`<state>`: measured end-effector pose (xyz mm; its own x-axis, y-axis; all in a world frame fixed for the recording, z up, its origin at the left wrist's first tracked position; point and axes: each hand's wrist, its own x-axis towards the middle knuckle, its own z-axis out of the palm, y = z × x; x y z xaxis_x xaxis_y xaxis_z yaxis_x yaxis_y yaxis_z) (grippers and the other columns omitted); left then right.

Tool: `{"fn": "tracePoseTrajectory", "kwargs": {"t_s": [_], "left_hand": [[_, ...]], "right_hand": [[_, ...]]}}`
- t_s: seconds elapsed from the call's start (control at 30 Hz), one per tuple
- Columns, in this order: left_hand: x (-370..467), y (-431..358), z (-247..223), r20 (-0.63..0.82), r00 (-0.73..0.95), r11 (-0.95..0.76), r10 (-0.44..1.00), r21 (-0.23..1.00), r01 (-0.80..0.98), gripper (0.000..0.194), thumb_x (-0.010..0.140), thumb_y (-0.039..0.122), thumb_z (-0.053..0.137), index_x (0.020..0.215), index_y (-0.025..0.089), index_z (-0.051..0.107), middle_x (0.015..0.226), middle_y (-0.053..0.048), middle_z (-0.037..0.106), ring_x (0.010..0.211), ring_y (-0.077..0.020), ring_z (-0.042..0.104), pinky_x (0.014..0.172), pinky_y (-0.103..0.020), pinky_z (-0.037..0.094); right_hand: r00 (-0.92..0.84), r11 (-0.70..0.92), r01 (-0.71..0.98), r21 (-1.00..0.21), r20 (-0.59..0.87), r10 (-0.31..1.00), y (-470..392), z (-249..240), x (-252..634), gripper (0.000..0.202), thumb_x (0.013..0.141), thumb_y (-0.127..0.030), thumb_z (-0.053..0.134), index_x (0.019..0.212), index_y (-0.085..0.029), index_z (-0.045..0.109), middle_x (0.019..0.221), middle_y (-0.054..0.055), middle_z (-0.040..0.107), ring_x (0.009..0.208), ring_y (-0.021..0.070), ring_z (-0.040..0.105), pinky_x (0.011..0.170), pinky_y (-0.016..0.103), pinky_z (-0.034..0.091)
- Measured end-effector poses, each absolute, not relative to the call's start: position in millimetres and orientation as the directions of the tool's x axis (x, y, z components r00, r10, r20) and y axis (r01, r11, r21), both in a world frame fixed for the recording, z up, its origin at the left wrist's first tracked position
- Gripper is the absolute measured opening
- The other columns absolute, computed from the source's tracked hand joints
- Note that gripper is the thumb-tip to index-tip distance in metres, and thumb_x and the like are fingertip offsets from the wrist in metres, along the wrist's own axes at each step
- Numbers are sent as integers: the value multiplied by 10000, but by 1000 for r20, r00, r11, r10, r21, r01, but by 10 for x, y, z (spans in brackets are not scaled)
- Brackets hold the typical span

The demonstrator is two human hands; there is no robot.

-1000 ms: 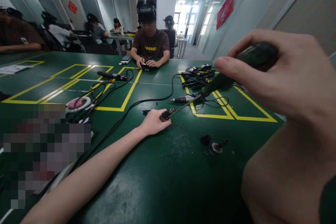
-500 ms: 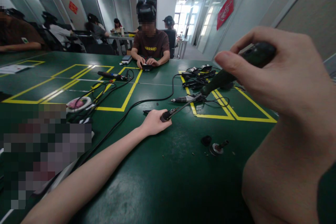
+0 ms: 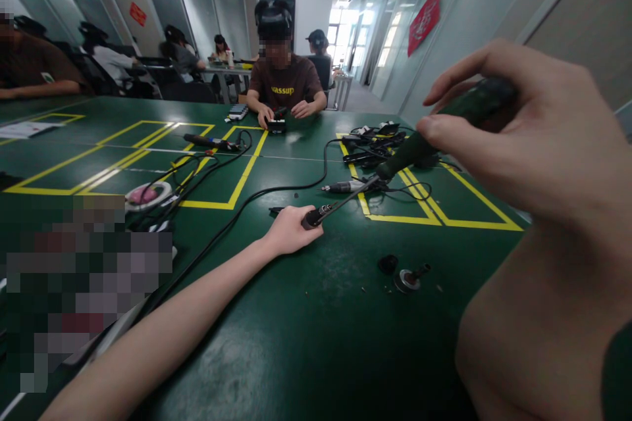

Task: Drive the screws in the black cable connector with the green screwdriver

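Observation:
My right hand [image 3: 538,118] is closed around the dark green handle of a screwdriver [image 3: 409,154], thumb and fingers wrapped on the grip. The thin metal shaft slants down to the left, its tip meeting the exposed end of a black cylindrical tool handle [image 3: 312,218]. That handle is gripped by my left hand [image 3: 291,230], which rests on the green table. Most of the handle is hidden inside the fist. To the right of this hand lie a small black cap [image 3: 388,264] and a round metal part with a short stem [image 3: 409,280].
Corded tools and cables [image 3: 380,145] are heaped at the back right, near a grey-black corded tool [image 3: 340,187]. A black cable [image 3: 257,194] crosses the green table [image 3: 276,342]. Opposite sits a person [image 3: 284,79] handling a small black device [image 3: 276,125].
My right thumb and fingers have shifted slightly on the screwdriver handle. My left hand has stayed still. Across the table, one of the person's hands has moved away from the black device.

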<state>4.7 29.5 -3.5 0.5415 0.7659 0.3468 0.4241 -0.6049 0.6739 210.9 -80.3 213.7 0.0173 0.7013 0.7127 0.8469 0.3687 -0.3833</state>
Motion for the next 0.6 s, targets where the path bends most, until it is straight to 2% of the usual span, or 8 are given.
{"fn": "tracePoseTrajectory", "kwargs": {"t_s": [0.1, 0.2, 0.27, 0.33, 0.47, 0.6], "left_hand": [[46, 292, -28, 340, 541, -600, 769, 674, 430, 241, 799, 271, 639, 646, 209, 463, 587, 47, 479, 567, -117, 441, 612, -261, 312], [43, 295, -31, 335, 541, -597, 771, 675, 434, 224, 797, 268, 636, 655, 209, 473, 594, 46, 479, 571, -119, 445, 613, -263, 306], [40, 298, -34, 329, 541, -594, 774, 675, 438, 218, 791, 263, 640, 655, 209, 479, 596, 47, 476, 571, -119, 438, 611, -262, 303], [37, 298, -38, 328, 542, -594, 774, 673, 441, 221, 788, 258, 644, 649, 208, 480, 591, 50, 468, 567, -116, 428, 610, -260, 301], [34, 292, -41, 338, 542, -601, 770, 669, 437, 224, 792, 249, 643, 649, 206, 477, 589, 54, 465, 563, -111, 423, 610, -256, 300], [35, 289, -35, 336, 541, -599, 771, 671, 437, 242, 789, 251, 643, 642, 208, 455, 583, 57, 446, 566, -111, 414, 610, -253, 299]], "right_hand": [[27, 338, 857, -389, 689, 724, -794, 2147, 2093, 255, 719, -487, 671, 729, -246, 588, 708, 11, 554, 653, 167, 501, 599, 340, 399], [41, 313, 874, -372, 698, 715, -780, 2143, 2088, 419, 826, -610, 649, 664, -235, 559, 606, -8, 459, 583, 143, 447, 549, 319, 317], [43, 311, 876, -368, 701, 711, -779, 2134, 2096, 438, 884, -586, 625, 648, -222, 565, 566, -23, 410, 560, 125, 421, 542, 308, 289], [32, 330, 869, -368, 708, 706, -789, 2125, 2113, 370, 877, -519, 655, 675, -214, 595, 583, -24, 448, 575, 121, 442, 552, 302, 302], [19, 352, 862, -365, 717, 697, -814, 2117, 2147, 207, 768, -430, 674, 790, -227, 639, 696, -13, 568, 602, 119, 457, 568, 299, 322], [-1, 351, 871, -343, 714, 700, -797, 2120, 2123, 251, 765, -485, 629, 764, -234, 636, 696, -5, 586, 614, 128, 467, 580, 306, 345]]}}
